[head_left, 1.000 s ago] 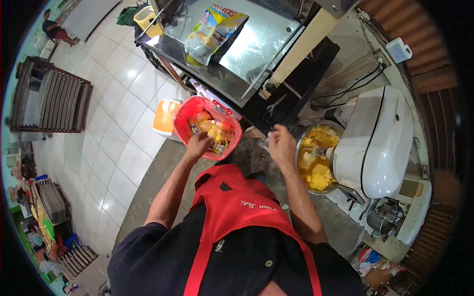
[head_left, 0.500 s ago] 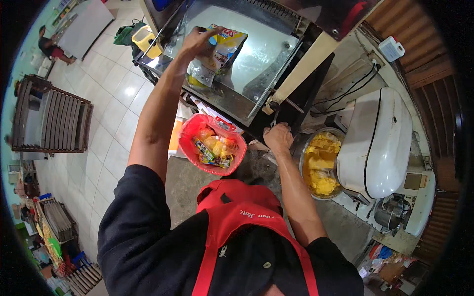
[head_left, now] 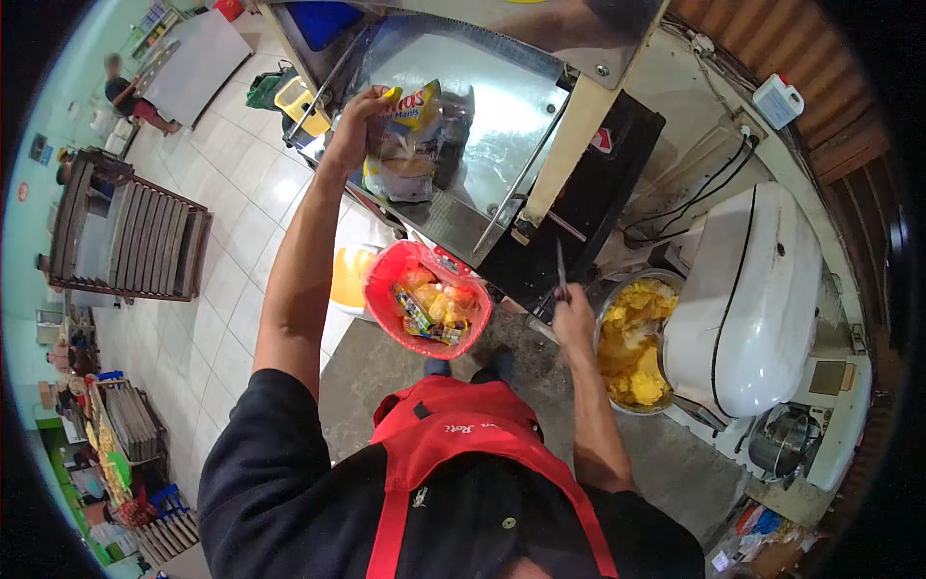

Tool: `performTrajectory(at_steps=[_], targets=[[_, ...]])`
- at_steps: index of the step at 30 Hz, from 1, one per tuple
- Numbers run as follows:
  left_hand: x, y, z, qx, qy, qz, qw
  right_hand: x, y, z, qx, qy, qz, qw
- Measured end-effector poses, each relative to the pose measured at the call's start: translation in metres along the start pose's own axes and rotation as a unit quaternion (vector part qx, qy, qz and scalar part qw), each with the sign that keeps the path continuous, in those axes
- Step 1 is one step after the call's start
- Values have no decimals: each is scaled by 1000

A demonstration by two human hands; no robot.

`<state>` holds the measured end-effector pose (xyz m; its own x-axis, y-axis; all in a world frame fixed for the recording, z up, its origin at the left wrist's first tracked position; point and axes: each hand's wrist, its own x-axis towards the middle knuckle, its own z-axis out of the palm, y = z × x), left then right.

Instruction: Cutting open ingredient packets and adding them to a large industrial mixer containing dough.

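Observation:
My left hand [head_left: 359, 118] is closed on the upper edge of a plastic pouch [head_left: 403, 159] with a yellow top and a clear, pale lower part. The pouch hangs over the shiny metal worktop [head_left: 511, 106] of a machine. My right hand [head_left: 576, 323] is closed around a thin pointed metal blade [head_left: 561, 262], its tip pointing away from me; whether it is a knife or scissors I cannot tell. Beside this hand stands a mixer bowl [head_left: 632, 410] with yellow dough or batter [head_left: 632, 343] in it, under a white mixer [head_left: 748, 299].
A red bin [head_left: 379, 299] with several wrappers stands on the floor before me. A slatted wooden rack [head_left: 145, 241] is at the left. Far left, a person [head_left: 130, 96] is beside a pale table [head_left: 198, 63]. A white jug [head_left: 776, 100] sits at upper right.
My right hand has drawn back toward me and to the right, bringing the blade away from the machine's edge. My left hand has shifted slightly left and nearer, and the pouch now faces me more.

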<state>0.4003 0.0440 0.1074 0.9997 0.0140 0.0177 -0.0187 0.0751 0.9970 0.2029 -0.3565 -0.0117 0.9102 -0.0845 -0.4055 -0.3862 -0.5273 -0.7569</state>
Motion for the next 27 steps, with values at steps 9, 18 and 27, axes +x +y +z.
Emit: performTrajectory(at_steps=[9,18,27], targets=[[-36,-6,-5,4,-76,99,992,-86,-78,-10,446,-63,-76,889],[-70,-15,-18,169,-113,312,928,-76,-204,77,533,-45,-160,829],[-58,-9,-39,198,-187,403,874,-57,-254,95,440,17,-116,890]])
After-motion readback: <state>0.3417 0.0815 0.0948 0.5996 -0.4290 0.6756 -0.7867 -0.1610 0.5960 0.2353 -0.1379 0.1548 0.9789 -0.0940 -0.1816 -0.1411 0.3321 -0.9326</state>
